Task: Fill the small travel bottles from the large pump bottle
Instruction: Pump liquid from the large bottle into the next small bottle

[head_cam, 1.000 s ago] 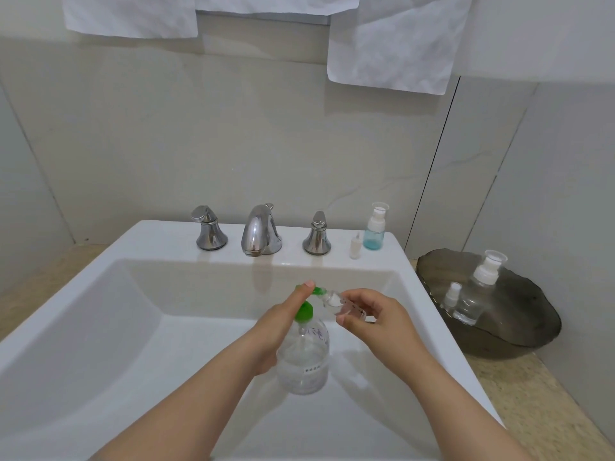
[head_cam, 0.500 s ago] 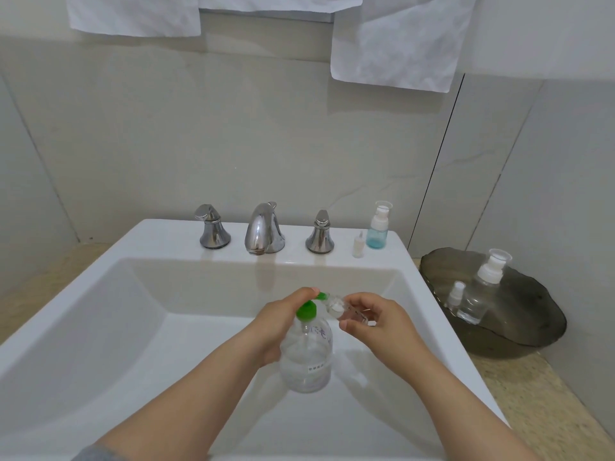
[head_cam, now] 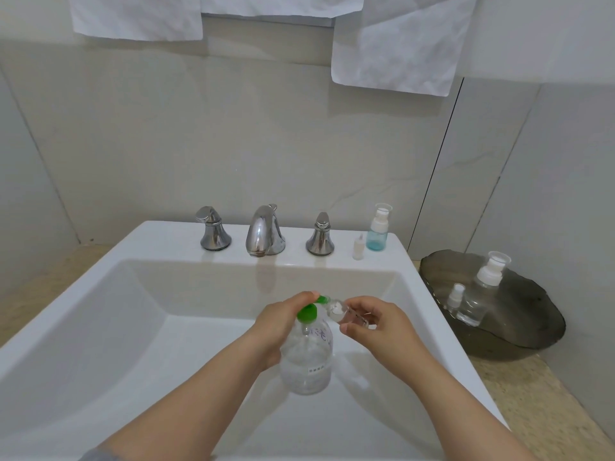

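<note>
1. The white sink (head_cam: pixel 100 327) surrounds the work. The large pump bottle (head_cam: pixel 307 364) is upright within its basin, with clear liquid inside.
2. The left hand (head_cam: pixel 279 327) curls round the bottle's shoulder. Its forefinger, raised 1 second ago, now presses the green pump head (head_cam: pixel 307 314), so I judge a stroke is being delivered.
3. The right hand (head_cam: pixel 376 324) pinches the small travel bottle (head_cam: pixel 342 312), tilted with its mouth at the spout.
4. Its fill level is too blurred to tell; more strokes seem likely.

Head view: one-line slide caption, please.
Over the sink, the left hand grips the pump bottle while the right hand holds a small bottle at its green spout.
</note>
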`<action>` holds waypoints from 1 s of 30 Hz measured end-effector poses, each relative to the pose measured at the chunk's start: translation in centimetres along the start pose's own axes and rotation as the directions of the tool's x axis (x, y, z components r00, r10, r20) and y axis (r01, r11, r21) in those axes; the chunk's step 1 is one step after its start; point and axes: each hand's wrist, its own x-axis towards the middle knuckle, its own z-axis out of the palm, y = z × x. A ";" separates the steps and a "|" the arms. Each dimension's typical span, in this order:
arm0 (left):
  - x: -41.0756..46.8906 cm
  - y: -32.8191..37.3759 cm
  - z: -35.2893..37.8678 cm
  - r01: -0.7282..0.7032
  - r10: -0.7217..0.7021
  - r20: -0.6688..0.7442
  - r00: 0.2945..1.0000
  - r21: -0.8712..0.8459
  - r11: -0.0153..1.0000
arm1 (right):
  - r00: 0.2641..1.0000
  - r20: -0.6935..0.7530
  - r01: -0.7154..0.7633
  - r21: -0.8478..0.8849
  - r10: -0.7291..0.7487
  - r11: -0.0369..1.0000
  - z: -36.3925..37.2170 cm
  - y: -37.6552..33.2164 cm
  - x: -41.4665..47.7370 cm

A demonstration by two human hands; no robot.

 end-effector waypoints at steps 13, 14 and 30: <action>0.0 -0.1 -0.1 0.003 -0.009 0.059 0.998 0.099 0.995 | 0.999 -0.037 0.003 0.068 0.000 0.998 0.0 -0.2 0.2; -0.2 0.0 0.0 0.003 -0.010 0.063 0.998 0.104 0.995 | 0.999 -0.039 0.000 0.068 0.003 0.998 0.0 -0.2 0.2; 0.9 -0.1 -0.4 0.005 -0.005 0.008 1.000 0.079 0.997 | 1.000 -0.006 0.010 0.036 -0.010 0.999 0.1 -0.3 0.1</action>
